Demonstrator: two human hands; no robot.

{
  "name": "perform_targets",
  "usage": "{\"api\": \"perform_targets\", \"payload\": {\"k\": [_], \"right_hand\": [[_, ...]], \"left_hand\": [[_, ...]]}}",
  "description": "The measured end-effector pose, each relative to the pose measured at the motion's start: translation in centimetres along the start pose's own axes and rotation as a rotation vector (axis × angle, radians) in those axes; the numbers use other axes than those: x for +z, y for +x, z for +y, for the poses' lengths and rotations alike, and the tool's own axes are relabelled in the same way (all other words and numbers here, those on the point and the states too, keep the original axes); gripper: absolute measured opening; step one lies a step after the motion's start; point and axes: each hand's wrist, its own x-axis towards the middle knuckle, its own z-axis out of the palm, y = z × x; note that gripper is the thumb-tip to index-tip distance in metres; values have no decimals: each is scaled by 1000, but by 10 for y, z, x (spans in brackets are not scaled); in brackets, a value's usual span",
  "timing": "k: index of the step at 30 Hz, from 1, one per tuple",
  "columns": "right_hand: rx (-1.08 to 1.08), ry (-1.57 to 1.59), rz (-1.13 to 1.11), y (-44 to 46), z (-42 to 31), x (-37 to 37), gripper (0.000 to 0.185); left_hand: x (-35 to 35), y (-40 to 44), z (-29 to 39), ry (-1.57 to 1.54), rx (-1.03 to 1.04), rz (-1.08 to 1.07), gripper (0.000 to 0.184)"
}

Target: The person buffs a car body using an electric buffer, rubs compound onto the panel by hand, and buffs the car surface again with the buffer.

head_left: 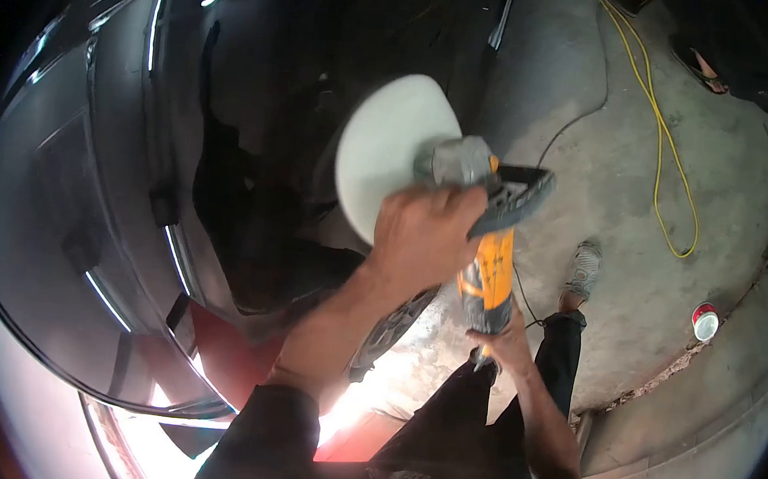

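A yellow and black car polisher (pixel 491 269) is held in both my hands. My left hand (pixel 427 238) wraps around its front, at the black loop handle (pixel 518 201) near the grey metal head (pixel 462 160). Farther back, my right hand (pixel 503 339) grips the rear end of the body. The large white polishing pad (pixel 389 146) faces the glossy black car panel (pixel 275 81); it appears to rest against it, though the contact side is hidden. A dark cord (pixel 523 289) runs close by the tool.
On the concrete floor (pixel 619 194) lies a looped yellow cable (pixel 664 126). A red and white can (pixel 705 322) stands at the right, near a cracked floor edge. Another person's sandalled foot (pixel 706 71) shows at the upper right. A car wheel (pixel 391 329) sits below the panel.
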Motion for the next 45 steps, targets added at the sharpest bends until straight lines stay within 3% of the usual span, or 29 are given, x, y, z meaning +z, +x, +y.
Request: {"api": "perform_targets", "payload": {"k": [3,5,7,11,15,17,19,26,31,34,39,41,45], "right_hand": [[4,56,-11,44,-25,-15,80],[-51,-114,21,44,-41,-24,81],[-160,-180,3,35,-64,-22,81],[-88,-255,43,5,-121,6,91],[-148,-125,-56,-4,-154,30,83],[-17,457,-107,-2,-166,42,82],[-250,-126,-61,3,-180,42,81],[-222,-103,26,17,-146,22,81],[-142,-50,88,13,-136,10,79],[-199,-200,92,0,-153,15,80],[-240,-315,55,-28,-198,32,82],[-259,-457,18,-43,-208,40,83],[-197,-592,-89,-63,-209,49,81]], "left_hand": [[2,39,-9,-24,-2,17,23],[-7,43,-5,5,51,110,18],[-31,31,4,15,93,181,20],[-93,18,17,49,178,329,18],[-152,3,37,103,156,407,20],[-161,-1,45,118,78,536,24],[-165,0,44,135,51,597,26],[-134,36,22,68,219,404,25],[-95,48,8,-67,187,369,17],[-123,37,10,-54,215,396,26],[-176,-23,21,126,132,562,22],[-181,-51,22,56,153,761,27],[-196,-101,34,41,44,746,27]]}}
